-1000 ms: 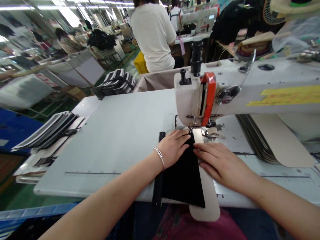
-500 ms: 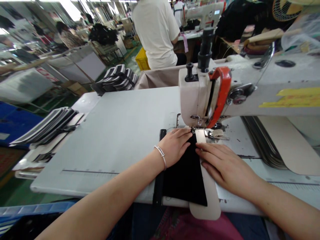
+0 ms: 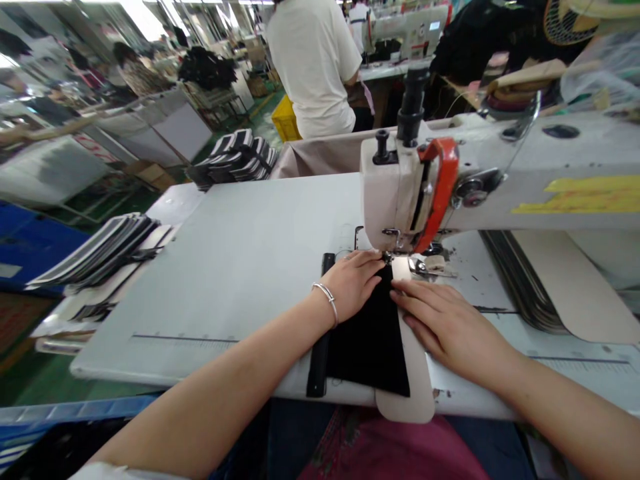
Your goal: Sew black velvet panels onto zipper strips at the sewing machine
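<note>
Left hand (image 3: pixel 353 287): I see it palm down, close in on the near side of the sewing machine (image 3: pixel 387 190), fingers extended and slightly parted, tips just beside the presser foot (image 3: pixel 388 257). It lies flat on the cloth, with nothing clasped that I can see.
Left forearm: comes in from the lower left towards the machine, a silver bangle (image 3: pixel 327 303) at the wrist.
Right hand (image 3: pixel 445 320): also near side of the machine, slightly right of its needle; palm down, fingers loosely straight and pointing left, tips on the cloth's right edge. I see it press, not grasp.
Right forearm: slants in from the lower right.
Black cloth (image 3: pixel 370 353): directly in front of the machine, its tip at the presser foot; smooth and matt, narrow there and widening away from it.
Beige piece (image 3: pixel 419 380): runs from the machine's foot along the cloth's right edge, partly beneath it; pale, its rounded end jutting past the table (image 3: pixel 260 253) edge.
Dark strip (image 3: pixel 317 367): front left of the machine, along the cloth's left side; I cannot tell if they are joined.
</note>
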A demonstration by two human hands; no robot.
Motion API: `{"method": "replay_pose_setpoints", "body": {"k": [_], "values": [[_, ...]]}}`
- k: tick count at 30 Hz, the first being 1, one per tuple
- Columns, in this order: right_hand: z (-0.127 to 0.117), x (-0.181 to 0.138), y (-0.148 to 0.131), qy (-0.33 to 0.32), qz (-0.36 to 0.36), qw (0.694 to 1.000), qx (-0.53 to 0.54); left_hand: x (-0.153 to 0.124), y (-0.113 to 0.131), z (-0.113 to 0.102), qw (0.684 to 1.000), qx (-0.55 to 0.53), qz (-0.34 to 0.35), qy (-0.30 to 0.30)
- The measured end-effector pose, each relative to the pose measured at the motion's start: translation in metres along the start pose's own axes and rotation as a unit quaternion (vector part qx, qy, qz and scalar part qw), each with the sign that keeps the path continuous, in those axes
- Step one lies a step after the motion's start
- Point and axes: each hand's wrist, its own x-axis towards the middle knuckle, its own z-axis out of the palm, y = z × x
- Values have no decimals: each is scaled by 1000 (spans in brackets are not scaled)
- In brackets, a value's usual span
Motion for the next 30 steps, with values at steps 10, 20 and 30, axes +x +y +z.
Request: {"method": "replay_pose_setpoints", "body": {"k": [10,20,30], "values": [[-9,-61,-49,20,7,996,85,-84,81,-30,991,-73,110,-29],[-6,-71,-53,50,-3,994,94,-96,88,-20,988,-57,142,31],[-6,-71,-64,7,-24,997,77,-90,91,-22,989,-97,110,25]]}}
